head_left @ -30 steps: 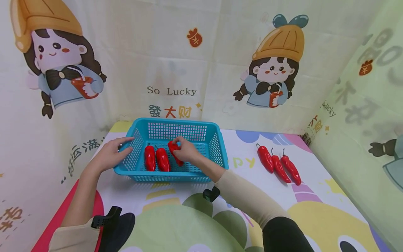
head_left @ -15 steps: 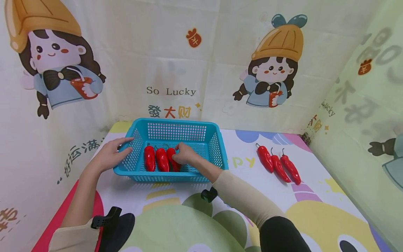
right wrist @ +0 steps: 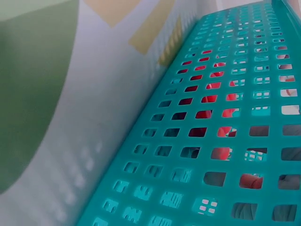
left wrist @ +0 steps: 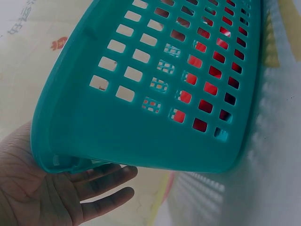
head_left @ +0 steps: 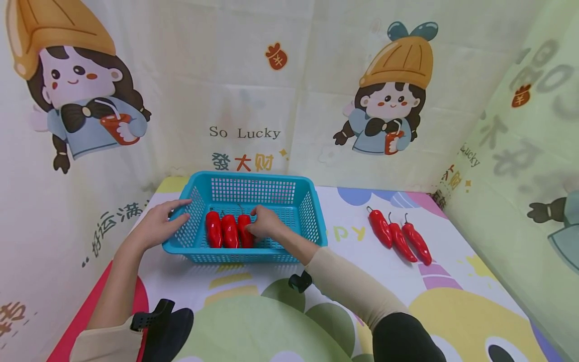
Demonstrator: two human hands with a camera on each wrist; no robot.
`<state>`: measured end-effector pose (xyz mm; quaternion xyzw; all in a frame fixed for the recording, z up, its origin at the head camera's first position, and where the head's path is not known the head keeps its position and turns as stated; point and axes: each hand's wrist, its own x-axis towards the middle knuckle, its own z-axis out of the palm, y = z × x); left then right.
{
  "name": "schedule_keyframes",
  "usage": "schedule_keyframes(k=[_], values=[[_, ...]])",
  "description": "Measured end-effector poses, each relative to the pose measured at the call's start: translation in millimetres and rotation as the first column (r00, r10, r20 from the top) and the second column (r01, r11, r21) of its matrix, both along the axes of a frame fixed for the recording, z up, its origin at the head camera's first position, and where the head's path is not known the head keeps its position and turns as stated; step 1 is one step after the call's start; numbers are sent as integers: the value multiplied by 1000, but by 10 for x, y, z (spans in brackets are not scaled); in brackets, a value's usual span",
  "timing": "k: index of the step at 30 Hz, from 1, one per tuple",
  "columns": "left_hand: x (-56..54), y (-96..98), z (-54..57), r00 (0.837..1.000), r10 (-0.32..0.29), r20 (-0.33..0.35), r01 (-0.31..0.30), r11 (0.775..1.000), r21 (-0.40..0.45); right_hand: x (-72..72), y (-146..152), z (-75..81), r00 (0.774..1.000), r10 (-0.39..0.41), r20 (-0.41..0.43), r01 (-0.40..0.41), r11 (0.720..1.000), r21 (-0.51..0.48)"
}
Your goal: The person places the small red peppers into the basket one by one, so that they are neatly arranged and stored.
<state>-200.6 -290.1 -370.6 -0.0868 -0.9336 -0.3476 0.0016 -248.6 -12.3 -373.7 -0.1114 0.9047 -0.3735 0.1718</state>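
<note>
A blue plastic basket (head_left: 258, 256) stands on the table, with three red chili peppers lying side by side inside it. My right hand (head_left: 268, 223) reaches into the basket and holds the rightmost chili pepper (head_left: 244, 237) at its right side, fingertips partly covering it. To its left lie the middle chili pepper (head_left: 230, 231) and the leftmost chili pepper (head_left: 213, 229). My left hand (head_left: 158, 225) rests against the basket's left rim, its fingers fairly straight. The left wrist view shows that hand (left wrist: 42, 190) below the basket wall (left wrist: 141, 146). In the right wrist view, the mesh mostly hides the right hand.
Outside the basket, to the right, three more red chili peppers (head_left: 399, 236) lie in a slanted row on the patterned tablecloth (head_left: 271, 322). Behind the table hangs a printed curtain (head_left: 312, 100), with another side of it at the right.
The rightmost pepper in the basket has gone from slanted and apart to nearly parallel beside the middle one. My right hand has shifted slightly down with it. The left hand stays put.
</note>
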Motion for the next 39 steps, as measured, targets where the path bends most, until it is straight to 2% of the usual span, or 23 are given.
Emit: schedule_keyframes(k=[7, 15, 21, 24, 28, 35, 39], values=[[7, 10, 0, 1000, -6, -5, 6, 1000, 2, 23, 7, 5, 999, 14, -30, -13, 999, 49], [11, 18, -16, 1000, -2, -2, 2, 1000, -1, 33, 20, 21, 990, 77, -117, -58, 985, 163], [13, 9, -13, 1000, -6, 2, 6, 1000, 6, 72, 75, 107, 981, 112, -160, -84, 982, 170], [9, 16, -7, 1000, -10, 5, 10, 1000, 5, 118, 131, 172, 967, 110, -230, -78, 986, 145], [3, 16, -9, 1000, -9, 1, 9, 1000, -1, 180, 206, 276, 936, 101, -336, -79, 994, 78], [4, 9, -16, 1000, -6, 5, 6, 1000, -10, 294, 331, 416, 895, 67, -440, -75, 997, -1], [8, 16, -14, 1000, -1, 8, 1, 1000, -9, 339, 385, 436, 859, 34, -511, -56, 998, -28]])
